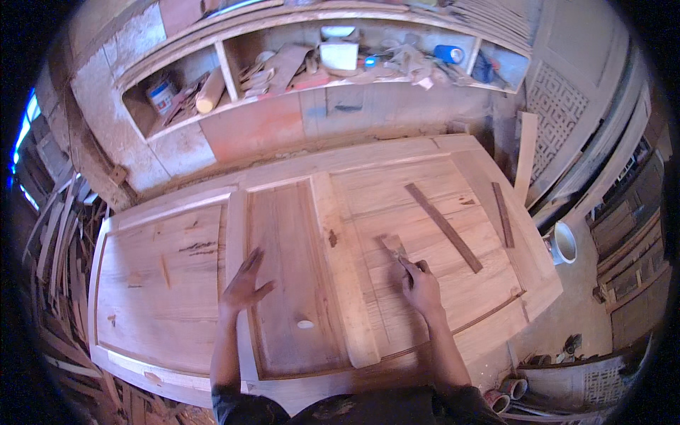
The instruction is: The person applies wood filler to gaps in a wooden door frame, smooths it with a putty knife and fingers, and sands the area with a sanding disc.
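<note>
A large wooden panelled door (163, 248) lies flat before me. On its upright member beside the narrow middle panel (283, 248), my left hand (243, 287) rests with fingers stretched and thumb spread, holding nothing. My right hand (423, 289) is closed round the handle of a putty knife (394, 245), its flat blade pointing away over the wide right panel. Between my hands, a pale wooden board (341, 273) runs along the door. Two dark narrow wood strips (446, 230) (502, 214) lie on the right part. A small white oval spot (305, 324) shows on the middle panel.
Behind the door, a wall shelf (227, 71) holds sandpaper scraps, a white tub (338, 55) and a blue can (449, 54). Wood offcuts (57, 234) pile up at the left. A white bucket (563, 243) stands at the right, near leaning carved doors (556, 106).
</note>
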Motion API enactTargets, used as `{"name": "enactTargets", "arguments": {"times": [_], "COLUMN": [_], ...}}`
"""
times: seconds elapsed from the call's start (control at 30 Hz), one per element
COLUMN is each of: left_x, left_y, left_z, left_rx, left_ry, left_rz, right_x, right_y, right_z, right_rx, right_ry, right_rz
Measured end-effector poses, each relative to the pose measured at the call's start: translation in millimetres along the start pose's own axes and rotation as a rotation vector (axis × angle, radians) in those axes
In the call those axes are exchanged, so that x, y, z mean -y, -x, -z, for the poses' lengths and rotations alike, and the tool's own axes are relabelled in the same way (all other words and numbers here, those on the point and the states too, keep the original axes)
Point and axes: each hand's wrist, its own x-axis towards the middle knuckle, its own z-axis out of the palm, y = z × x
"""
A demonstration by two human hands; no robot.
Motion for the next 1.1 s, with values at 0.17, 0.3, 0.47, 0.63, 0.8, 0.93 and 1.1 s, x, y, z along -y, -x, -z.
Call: {"name": "enactTargets", "arguments": {"times": [0.17,0.3,0.47,0.63,0.8,0.93,1.1], "left_x": [-61,-110,-202,-324,-417,-427,-416], "left_y": [102,160,172,135,102,60,57], "left_z": [28,10,-83,-204,-268,-314,-332], "left_rx": [-0.168,-0.264,-0.490,-0.535,-0.550,-0.712,-0.917], "left_ry": [0.041,-0.005,0.189,0.328,0.338,0.270,-0.048], "left_rz": [0.225,0.220,0.220,0.137,0.166,0.279,0.231], "right_x": [-50,-96,-159,-233,-332,-430,-585], "right_y": [42,73,104,106,91,81,56], "right_z": [57,99,148,217,290,355,401], "right_rx": [-0.048,-0.110,-0.195,-0.287,-0.375,-0.420,-0.373], "right_ry": [0.003,-0.027,-0.011,0.047,0.052,0.095,0.195], "right_rz": [-0.133,-0.177,-0.301,-0.372,-0.397,-0.456,-0.517]}}
